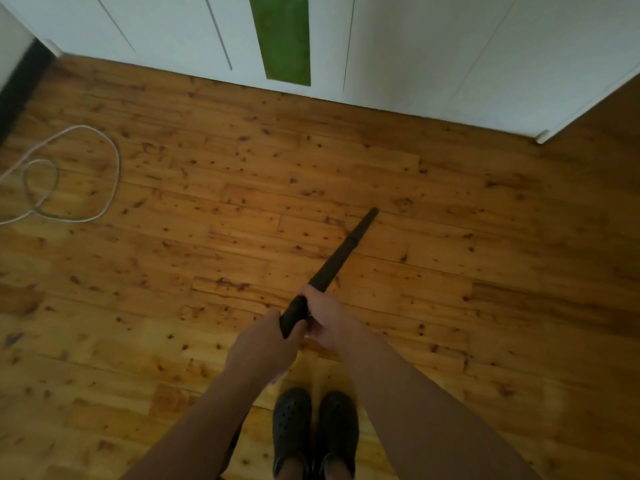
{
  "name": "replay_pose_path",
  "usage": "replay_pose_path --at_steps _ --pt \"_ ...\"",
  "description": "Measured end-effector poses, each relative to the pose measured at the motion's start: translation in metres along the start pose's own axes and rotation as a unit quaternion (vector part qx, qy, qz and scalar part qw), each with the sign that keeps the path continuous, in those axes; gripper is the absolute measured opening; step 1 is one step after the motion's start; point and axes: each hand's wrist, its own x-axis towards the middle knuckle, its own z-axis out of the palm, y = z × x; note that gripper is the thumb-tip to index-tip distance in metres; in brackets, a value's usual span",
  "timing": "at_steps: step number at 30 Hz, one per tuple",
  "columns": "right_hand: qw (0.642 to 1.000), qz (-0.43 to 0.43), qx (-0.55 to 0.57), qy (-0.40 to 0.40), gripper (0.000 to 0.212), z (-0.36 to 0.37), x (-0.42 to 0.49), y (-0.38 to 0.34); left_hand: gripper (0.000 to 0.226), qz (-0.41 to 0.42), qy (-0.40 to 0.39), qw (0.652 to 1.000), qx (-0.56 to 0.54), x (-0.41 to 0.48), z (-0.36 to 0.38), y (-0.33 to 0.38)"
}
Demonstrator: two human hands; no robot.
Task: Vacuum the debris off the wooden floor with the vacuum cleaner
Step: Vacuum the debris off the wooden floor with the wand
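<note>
Grips wand (pixel 341 252) at near end, fingers of left hand (pixel 263 344) and right hand (pixel 329 318) curled round it; rests tip on floor (pixel 450 271); risks sucking in cable (pixel 119 164) looped well left of wand if swept there; cannot tell debris from knots.

Coiled cable (pixel 119 168), black clogs (pixel 292 424)

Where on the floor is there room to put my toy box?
Bare floor lies right of the vacuum wand, up to the white cupboards. Also between wand and looped cable. Crowded: the cable's corner, and by the shoes.
</note>
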Motion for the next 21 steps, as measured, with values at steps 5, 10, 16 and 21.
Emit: replay_pose_path --at_steps 5,10,16,21 --pt "1.000 0.000 -0.002 0.026 0.014 -0.010 -0.002 -0.006 0.033 0.015 -0.007 1.000 0.015 0.008 0.003 0.008" --pt "0.998 0.011 0.033 0.053 0.025 -0.023 -0.010 -0.012 0.034 0.045 -0.026 0.998 0.033 0.016 0.011 0.017" --pt "0.995 0.009 0.066 0.075 0.030 -0.047 -0.018 -0.020 0.033 0.074 -0.015 0.995 0.068 0.028 0.030 0.035" --pt "0.993 0.011 0.066 0.099 0.025 -0.069 -0.016 -0.020 0.031 0.082 -0.022 0.995 0.045 0.034 0.050 0.045"
